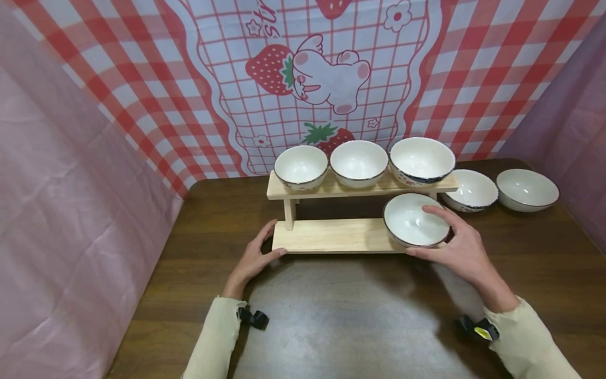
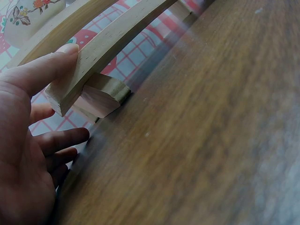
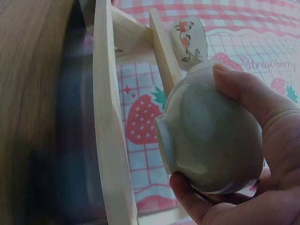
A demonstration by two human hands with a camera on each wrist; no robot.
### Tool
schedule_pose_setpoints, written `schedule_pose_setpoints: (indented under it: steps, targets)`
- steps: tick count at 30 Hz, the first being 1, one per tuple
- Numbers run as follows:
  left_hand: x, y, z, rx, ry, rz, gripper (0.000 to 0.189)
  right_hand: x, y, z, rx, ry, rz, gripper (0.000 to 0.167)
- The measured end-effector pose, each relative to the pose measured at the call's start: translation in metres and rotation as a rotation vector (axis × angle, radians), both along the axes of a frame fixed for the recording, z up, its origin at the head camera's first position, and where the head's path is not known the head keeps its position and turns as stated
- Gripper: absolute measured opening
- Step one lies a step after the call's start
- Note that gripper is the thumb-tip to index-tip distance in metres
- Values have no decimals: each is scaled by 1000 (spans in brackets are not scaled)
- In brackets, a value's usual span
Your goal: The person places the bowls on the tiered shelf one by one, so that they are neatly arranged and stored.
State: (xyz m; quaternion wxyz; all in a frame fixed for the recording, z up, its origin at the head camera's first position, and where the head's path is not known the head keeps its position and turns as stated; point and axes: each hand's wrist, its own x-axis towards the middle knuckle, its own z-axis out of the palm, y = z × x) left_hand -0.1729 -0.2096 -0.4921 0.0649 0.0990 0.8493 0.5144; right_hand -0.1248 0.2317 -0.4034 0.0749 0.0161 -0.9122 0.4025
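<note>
A two-tier wooden display rack stands on the table. My left hand grips the left end of its lower board, thumb at the front edge and fingers toward the back; the left wrist view shows the thumb against the wood. With my right hand I hold a white bowl with a dark rim over the right part of the lower board. In the right wrist view the bowl's foot appears a little apart from the board.
On the upper tier sit a left bowl, a middle bowl and a right bowl. Two more bowls, a near one and a far-right one, stand right of the rack. A checked cloth hangs behind.
</note>
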Motion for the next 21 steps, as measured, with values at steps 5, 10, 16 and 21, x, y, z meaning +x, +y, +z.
schedule_pose_setpoints:
  steps: [5, 10, 16, 21]
  targets:
    - [2, 2, 5, 3, -14, 0, 83, -3, -8, -1, -9, -18, 38, 90]
    - [0, 0, 0, 6, -2, -1, 83, -6, -18, 0, -21, -26, 70, 89]
    - [1, 0, 1, 11, 18, -1, 83, -8, -30, -1, -41, -9, 93, 86]
    - [2, 0, 2, 6, 47, -6, 80, -11, -38, -4, -84, 29, 126, 85]
